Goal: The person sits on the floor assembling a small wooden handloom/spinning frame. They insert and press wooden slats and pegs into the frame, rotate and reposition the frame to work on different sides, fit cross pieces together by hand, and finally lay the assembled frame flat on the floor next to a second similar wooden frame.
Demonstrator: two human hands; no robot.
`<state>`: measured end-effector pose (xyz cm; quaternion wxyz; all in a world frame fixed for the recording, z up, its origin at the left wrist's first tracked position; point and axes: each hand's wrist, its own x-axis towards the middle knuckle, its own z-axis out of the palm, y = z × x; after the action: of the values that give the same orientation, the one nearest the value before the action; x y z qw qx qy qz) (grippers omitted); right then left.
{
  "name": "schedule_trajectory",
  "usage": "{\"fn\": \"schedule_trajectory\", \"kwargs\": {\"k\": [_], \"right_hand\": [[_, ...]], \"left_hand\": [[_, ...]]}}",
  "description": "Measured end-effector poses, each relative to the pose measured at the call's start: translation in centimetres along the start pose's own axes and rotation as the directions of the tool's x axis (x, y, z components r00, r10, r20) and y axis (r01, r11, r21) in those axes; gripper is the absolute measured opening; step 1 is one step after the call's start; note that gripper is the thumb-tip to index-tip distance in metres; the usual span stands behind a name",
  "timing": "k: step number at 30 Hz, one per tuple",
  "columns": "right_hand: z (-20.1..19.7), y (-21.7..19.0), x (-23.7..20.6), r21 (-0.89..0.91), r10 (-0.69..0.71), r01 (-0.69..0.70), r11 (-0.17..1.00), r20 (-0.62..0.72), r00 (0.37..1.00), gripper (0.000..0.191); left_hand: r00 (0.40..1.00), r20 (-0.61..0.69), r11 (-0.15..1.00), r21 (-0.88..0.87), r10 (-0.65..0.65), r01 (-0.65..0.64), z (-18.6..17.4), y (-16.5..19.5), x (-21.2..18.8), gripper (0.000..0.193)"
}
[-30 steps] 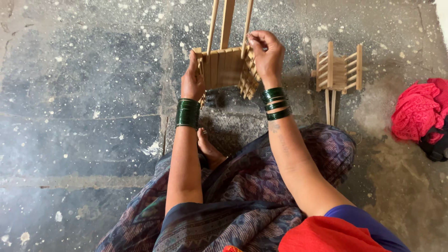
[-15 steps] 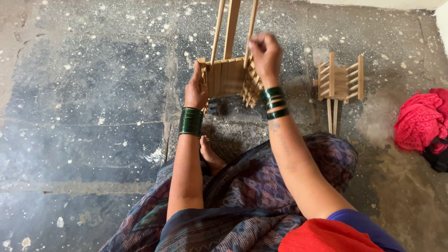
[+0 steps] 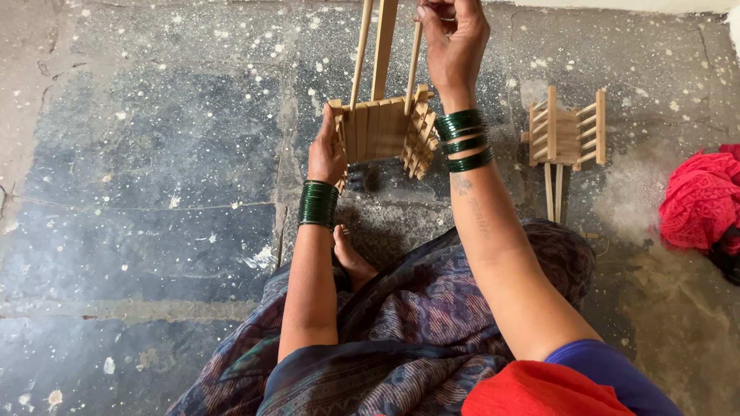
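Steadying a wooden slat frame (image 3: 383, 129) with left hand (image 3: 327, 152) clamped on its side, right hand (image 3: 453, 40) fingers pinching an upright stick (image 3: 415, 58) for alignment.

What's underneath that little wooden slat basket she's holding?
Below the slat basket lies speckled stone floor and something small and dark, too hidden to identify. Her left hand covers the basket's left edge; her foot rests nearer her.

My left hand (image 3: 327, 151) grips the small wooden stick frame (image 3: 383, 129) while my right hand (image 3: 455, 38) pinches its upright stick (image 3: 414, 58) above the stone floor (image 3: 154, 154).
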<state>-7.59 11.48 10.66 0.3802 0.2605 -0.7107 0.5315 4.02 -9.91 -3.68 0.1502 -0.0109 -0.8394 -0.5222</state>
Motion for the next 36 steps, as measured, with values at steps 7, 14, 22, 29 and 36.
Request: {"fn": "schedule_trajectory", "kwargs": {"k": [7, 14, 22, 29, 36], "right_hand": [[-0.4, 1.6, -6.6, -0.112, 0.213, -0.2, 0.973, 0.115, 0.97, 0.008], [-0.6, 2.5, -4.6, -0.12, 0.132, -0.122, 0.985, 0.078, 0.988, 0.005], [-0.4, 2.3, 2.4, -0.032, 0.064, -0.065, 0.997, -0.018, 0.998, 0.021], [-0.2, -0.9, -2.4, -0.026, 0.011, -0.01, 1.0, 0.056, 0.998, 0.013], [3.6, -4.7, 0.5, 0.04, -0.236, 0.236, 0.971, 0.003, 0.972, 0.013]], "left_hand": [[1.0, -0.002, 1.0, -0.03, 0.0, 0.0, 0.0, 0.2, 0.1, 0.087], [1.0, -0.008, 1.0, -0.015, 0.016, -0.016, -0.1, 0.4, -0.1, 0.087], [0.999, -0.023, 0.999, -0.027, 0.04, -0.041, -0.5, 1.2, -0.3, 0.087], [0.999, -0.004, 0.999, 0.018, -0.034, 0.034, -0.4, 1.7, -0.1, 0.085], [0.999, -0.031, 0.999, 0.03, -0.011, 0.012, -0.2, 1.3, -0.4, 0.084]]}}
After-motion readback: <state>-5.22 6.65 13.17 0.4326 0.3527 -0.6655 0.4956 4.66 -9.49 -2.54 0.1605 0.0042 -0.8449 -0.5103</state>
